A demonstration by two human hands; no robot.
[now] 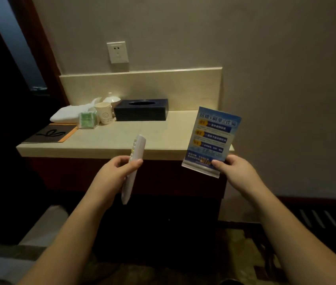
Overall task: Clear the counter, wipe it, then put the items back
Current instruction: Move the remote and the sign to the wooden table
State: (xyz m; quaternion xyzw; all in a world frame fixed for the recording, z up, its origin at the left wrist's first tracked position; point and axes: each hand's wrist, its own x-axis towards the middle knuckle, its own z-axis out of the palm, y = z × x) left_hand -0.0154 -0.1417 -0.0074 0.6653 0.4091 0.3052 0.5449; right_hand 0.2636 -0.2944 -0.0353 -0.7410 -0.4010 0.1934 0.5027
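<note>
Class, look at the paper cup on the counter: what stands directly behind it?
Behind the paper cup stands a white lidded bowl, with crumpled white plastic beside it. The cup hides the bowl's base, so what it rests on cannot be seen.

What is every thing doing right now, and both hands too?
left hand: grips the remote
remote: held, tilted, off the counter
right hand: pinches the card
blue card: held upright
tissue box: on the counter, no tissue showing
paper cup: upright
folder: lying flat, closed
</note>
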